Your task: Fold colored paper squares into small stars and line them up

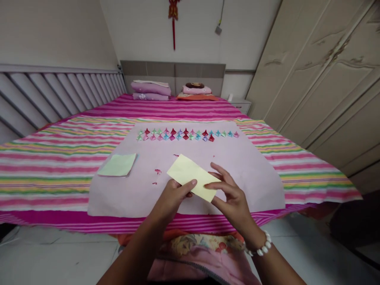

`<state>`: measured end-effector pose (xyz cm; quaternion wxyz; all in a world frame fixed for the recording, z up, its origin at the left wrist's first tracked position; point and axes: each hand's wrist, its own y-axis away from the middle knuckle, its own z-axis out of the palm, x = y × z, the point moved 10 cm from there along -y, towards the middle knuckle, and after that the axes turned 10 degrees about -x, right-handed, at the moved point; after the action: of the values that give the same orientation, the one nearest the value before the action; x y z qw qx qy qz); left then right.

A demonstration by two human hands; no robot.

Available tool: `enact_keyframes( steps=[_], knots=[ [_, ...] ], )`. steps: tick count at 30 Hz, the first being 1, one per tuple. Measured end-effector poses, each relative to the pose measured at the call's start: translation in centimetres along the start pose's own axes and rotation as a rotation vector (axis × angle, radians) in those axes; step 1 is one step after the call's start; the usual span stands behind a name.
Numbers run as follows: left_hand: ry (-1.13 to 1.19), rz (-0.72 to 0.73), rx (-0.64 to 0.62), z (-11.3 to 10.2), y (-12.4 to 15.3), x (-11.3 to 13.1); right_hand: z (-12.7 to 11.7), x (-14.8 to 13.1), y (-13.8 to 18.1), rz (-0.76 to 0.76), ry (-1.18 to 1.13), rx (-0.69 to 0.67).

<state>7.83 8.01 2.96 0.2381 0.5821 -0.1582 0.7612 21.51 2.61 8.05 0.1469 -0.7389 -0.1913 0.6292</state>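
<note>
While the left hand pinches the yellow paper above the mat near its front edge, the paper's underside hidden, the right hand grips its right end. A stack lies by the left edge; folded pieces line the far edge, creases indistinct.

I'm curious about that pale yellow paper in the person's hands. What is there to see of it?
The pale yellow paper is a plain, smooth oblong, held fairly flat over the pinkish sheet and slanting down to the right in the picture. The left hand grips its near edge, thumb on top; the right hand is at its right end, an index fingertip over its face. Whether it is folded double is unclear.
</note>
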Motion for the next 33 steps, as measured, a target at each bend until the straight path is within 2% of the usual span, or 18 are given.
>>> enact_keyframes(
  steps=[4, 12, 17, 19, 22, 25, 27, 31, 33],
  knots=[
    [-0.118, 0.025, 0.018, 0.0, 0.4, 0.4, 0.2, 1.3, 0.1, 0.080, -0.141, 0.025],
    [-0.090, 0.132, 0.081, 0.8, 1.0, 0.8, 0.6, 4.1, 1.4, 0.274, -0.316, 0.176],
    [-0.117, 0.096, 0.136, 0.1, 0.7, 0.3, 0.9, 5.2, 1.9, 0.309, -0.465, 0.231],
    [-0.123, 0.053, 0.096, 0.6, 0.5, 0.0, 1.0, 5.2, 1.9, 0.321, -0.498, 0.206],
    [-0.089, -0.002, -0.053, 2.3, 0.4, -0.6, 1.0, 5.2, 1.8, 0.363, -0.508, 0.167],
    [-0.016, -0.016, -0.143, 3.3, 0.4, -1.2, 0.9, 5.7, 2.0, 0.417, -0.547, 0.193],
    [0.008, -0.001, -0.101, 2.7, 0.4, -1.3, 1.0, 5.9, 2.0, 0.424, -0.561, 0.203],
    [-0.007, 0.109, 0.072, 0.4, 0.5, -0.5, 1.0, 6.2, 1.9, 0.415, -0.534, 0.209],
    [0.002, 0.169, 0.096, 0.0, 0.7, 0.1, 0.7, 6.3, 1.8, 0.404, -0.529, 0.229]
  ],
)
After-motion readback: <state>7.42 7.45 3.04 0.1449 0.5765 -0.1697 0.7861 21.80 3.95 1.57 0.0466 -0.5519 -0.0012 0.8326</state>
